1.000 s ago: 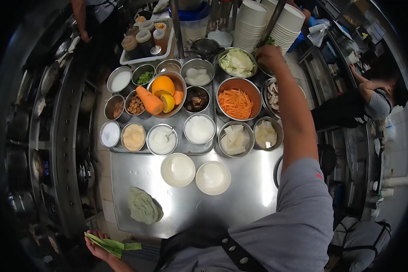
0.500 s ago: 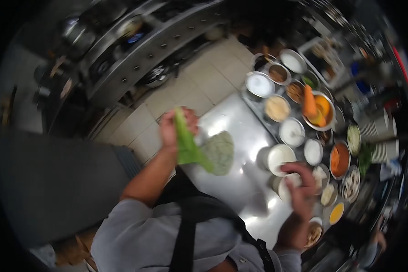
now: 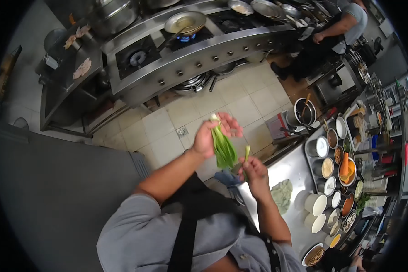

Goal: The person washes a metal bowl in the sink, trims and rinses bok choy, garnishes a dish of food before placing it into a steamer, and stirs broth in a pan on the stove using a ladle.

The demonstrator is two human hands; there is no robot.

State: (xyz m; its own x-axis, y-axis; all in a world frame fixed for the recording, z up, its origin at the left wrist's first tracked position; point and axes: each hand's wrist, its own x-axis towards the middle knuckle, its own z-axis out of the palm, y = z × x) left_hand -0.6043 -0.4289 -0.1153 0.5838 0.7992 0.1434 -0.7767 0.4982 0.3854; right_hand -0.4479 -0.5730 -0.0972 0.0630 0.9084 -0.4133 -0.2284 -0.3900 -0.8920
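Your left hand point(image 3: 207, 138) is up in front of you, over the floor tiles point(image 3: 254, 99). Its fingers are loosely curled and only part closed, with a bunch of leafy greens point(image 3: 224, 148) caught between thumb and fingers. The pale stem end pokes out at the top, leaves hang down below the hand.

Your right hand point(image 3: 255, 173) is just beside it, lower and nearer the table. Fingers are bent in, thumb and fingertips pinching a thin green stalk point(image 3: 247, 153) that stands roughly upright out of the grip; the greens and the stalk look apart. Exact finger contact on the stalk is too small to tell.

Steel table point(image 3: 297, 201) is to your right. On it: a crumpled grey-green cloth point(image 3: 282, 196) near your right forearm, then two white bowls point(image 3: 309, 211) side by side. Past those, rows of ingredient containers, including a bowl with a carrot point(image 3: 344, 167) and orange fruit pieces.

Ahead of you, the stove point(image 3: 204, 63) has a pan point(image 3: 192, 19) over a blue flame point(image 3: 186, 38). Another person point(image 3: 337, 34) stands at upper right, near the stove's far end.
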